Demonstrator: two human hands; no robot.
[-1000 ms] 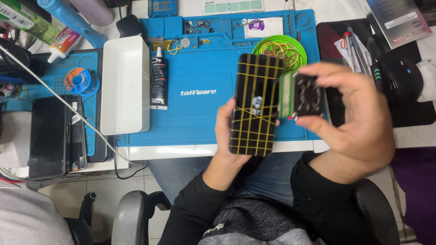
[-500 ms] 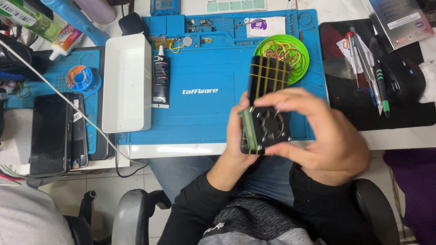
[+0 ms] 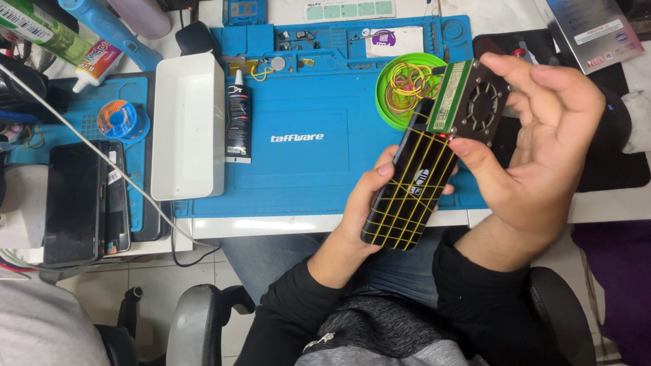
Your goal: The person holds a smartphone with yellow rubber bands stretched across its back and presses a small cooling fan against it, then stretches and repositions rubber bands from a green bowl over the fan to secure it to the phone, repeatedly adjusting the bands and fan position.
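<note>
Bottom of frame: tiled floor, grey chair arms, the person's dark sleeves and lap.

Centre: left hand [image 3: 363, 203] gripping a black phone [image 3: 407, 186] wrapped in a grid of yellow rubber bands; fingers curled round its left edge, phone held tilted above the near table edge.

Right of centre: right hand [image 3: 542, 135] holding a small black cooling fan [image 3: 475, 102] with a green side, pinched between thumb below and fingertips above; the fan's lower corner meets the phone's upper end.

Middle: blue work mat [image 3: 305, 163] on a white table.

On the mat:
- white tray [image 3: 186, 129], left
- black glue tube [image 3: 238, 125] beside the tray
- green bowl [image 3: 403, 88] of rubber bands, behind the phone

Far left: solder spool [image 3: 116, 118], dark phones [image 3: 81, 200].

Upper left: bottles.
</note>
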